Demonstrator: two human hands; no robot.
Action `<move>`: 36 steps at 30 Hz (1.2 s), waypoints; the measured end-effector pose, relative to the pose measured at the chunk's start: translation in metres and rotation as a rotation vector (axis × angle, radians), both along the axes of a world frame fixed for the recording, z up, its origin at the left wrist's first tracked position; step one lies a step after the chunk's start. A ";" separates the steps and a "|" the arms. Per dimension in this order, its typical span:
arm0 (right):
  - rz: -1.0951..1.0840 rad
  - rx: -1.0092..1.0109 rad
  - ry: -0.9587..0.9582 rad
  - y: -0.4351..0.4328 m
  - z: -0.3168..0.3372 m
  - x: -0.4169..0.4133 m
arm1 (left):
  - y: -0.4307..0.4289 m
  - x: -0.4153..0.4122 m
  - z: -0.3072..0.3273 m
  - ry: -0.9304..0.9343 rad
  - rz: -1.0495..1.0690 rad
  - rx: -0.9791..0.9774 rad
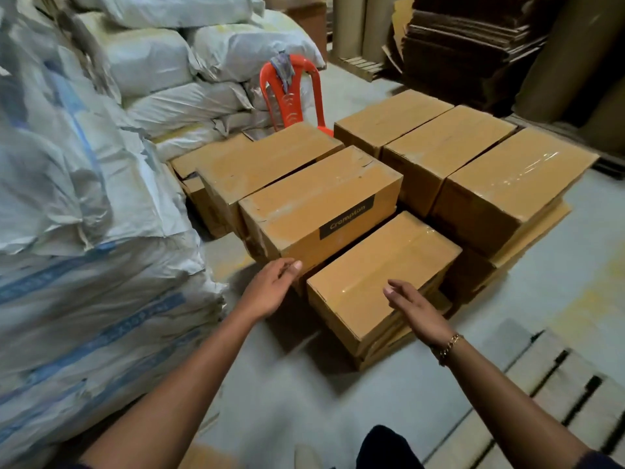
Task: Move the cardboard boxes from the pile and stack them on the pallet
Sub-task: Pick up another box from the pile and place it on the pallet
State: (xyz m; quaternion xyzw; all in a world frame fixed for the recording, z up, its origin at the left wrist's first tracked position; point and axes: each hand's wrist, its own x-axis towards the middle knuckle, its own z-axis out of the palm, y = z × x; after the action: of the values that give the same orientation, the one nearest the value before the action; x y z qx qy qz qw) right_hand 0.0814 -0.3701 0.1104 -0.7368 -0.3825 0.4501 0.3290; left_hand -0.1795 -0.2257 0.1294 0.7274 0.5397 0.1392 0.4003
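Nearest box [382, 282]: tan cardboard, glossy taped top, lying between both sets of fingertips. Left hand [270, 289] has loose fingers, holding nothing. Right hand [416, 309] has straight fingers over the box's near edge; contact unclear. Bare floor [304, 384] behind the wrists. Sacks [84, 198] crowd the left. Pallet [558, 377] cut off at the frame edge.

White woven sacks [84, 198] with blue stripes piled high along left side, top to bottom. More grey-white sacks [203, 62] stacked behind, upper left. Red plastic chair [291, 93] stands just beside rear stack, lower part hidden; grey cloth [282, 67] draped over top of chair back. Dark stack of flattened cardboard sheets [466, 45] at upper right. Upright brown paper rolls [355, 25] near it, top centre; larger brown roll [558, 62] at far right. Grey concrete floor [304, 394], yellowish patches at right
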 end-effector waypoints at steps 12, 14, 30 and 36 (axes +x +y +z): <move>-0.078 -0.058 0.094 0.173 -0.043 0.012 | 0.195 0.028 -0.035 0.001 -0.076 -0.063; -0.077 -0.098 0.113 0.201 -0.048 0.013 | 0.229 0.035 -0.042 0.019 -0.077 -0.094; -0.336 -0.351 0.296 0.349 -0.116 -0.025 | 0.457 0.058 -0.126 0.377 -0.222 0.003; -0.523 -0.395 0.396 0.378 -0.129 -0.061 | 0.490 0.052 -0.141 0.473 -0.347 0.126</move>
State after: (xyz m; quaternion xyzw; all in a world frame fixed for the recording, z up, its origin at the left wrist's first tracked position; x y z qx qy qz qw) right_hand 0.0201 0.0084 -0.0189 -0.7575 -0.0167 0.5495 0.3520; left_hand -0.1273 0.2647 -0.0118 0.8444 0.4761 -0.0714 0.2351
